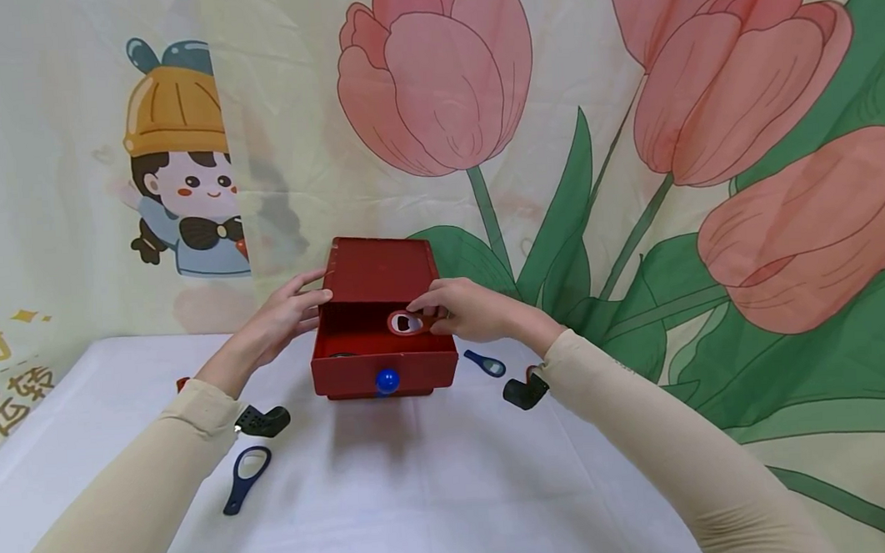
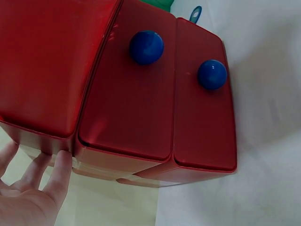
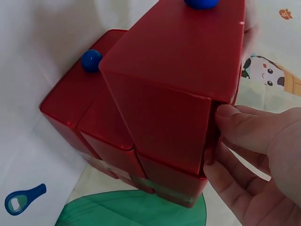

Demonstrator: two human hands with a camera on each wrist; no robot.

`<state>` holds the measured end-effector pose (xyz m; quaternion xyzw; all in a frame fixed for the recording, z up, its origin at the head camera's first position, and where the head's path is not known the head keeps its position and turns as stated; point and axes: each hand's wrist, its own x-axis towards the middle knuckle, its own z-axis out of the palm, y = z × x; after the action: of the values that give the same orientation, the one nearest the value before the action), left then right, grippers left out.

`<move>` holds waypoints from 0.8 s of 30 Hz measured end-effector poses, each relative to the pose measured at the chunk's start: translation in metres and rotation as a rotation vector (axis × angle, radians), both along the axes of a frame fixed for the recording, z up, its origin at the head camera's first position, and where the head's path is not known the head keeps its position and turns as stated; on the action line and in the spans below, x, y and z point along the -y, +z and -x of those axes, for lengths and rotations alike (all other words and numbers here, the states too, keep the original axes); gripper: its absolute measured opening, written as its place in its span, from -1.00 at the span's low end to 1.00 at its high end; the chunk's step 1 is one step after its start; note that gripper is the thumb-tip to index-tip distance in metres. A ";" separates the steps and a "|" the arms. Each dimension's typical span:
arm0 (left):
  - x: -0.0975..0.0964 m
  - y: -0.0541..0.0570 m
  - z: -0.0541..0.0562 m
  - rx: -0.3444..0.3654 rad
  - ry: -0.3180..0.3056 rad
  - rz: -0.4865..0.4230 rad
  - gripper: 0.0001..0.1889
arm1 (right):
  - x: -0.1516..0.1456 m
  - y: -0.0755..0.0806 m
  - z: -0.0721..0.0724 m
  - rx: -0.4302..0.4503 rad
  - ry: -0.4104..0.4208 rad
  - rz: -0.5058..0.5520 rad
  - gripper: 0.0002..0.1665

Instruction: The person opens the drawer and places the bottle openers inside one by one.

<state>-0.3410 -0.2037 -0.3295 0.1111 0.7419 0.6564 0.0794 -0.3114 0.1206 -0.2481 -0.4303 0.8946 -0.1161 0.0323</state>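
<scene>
Beige sleeves point(image 1: 123, 494) reach across a white-covered worktop point(image 1: 425, 511), where a dark blue bottle opener point(image 1: 246, 479) lies at the near left, its ring end pointing away from the person. Black wrist devices point(image 1: 264, 421) sit at both cuffs. Beyond, a round blue knob point(image 1: 388, 381) marks the front of a drawer point(image 1: 350, 377) that juts from the top of a red chest point(image 1: 382, 267); in the left wrist view, two lower drawer fronts with blue knobs sit flush. A second blue bottle opener point(image 1: 485, 363) rests on the cloth just to the chest's right, and a small red item point(image 1: 183, 383) shows in part behind the left forearm. Over the drawer, the right hand point(image 1: 470, 310) pinches a red bottle opener point(image 1: 406, 322) between thumb and fingers, near the drawer's right wall, its ring turned to the left. Across from it, the left hand point(image 1: 275, 323) rests its spread, outstretched fingers against the chest's left side. Behind hangs a printed backdrop point(image 1: 306, 108) of pink tulips, green leaves and a cartoon figure in a yellow hat.
</scene>
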 end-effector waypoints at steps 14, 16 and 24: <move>0.000 0.000 0.000 -0.002 -0.002 -0.003 -0.18 | 0.018 -0.010 0.002 0.008 -0.019 -0.051 -0.49; 0.000 0.000 0.000 -0.004 -0.002 -0.005 -0.18 | 0.021 -0.012 0.003 0.013 -0.019 -0.056 -0.49; 0.001 0.000 -0.001 -0.012 -0.006 -0.010 -0.16 | 0.030 -0.020 0.006 0.039 -0.012 -0.065 -0.49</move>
<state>-0.3401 -0.2042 -0.3293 0.1176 0.7387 0.6592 0.0764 -0.3176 0.0908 -0.2677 -0.4214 0.8996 -0.0957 0.0629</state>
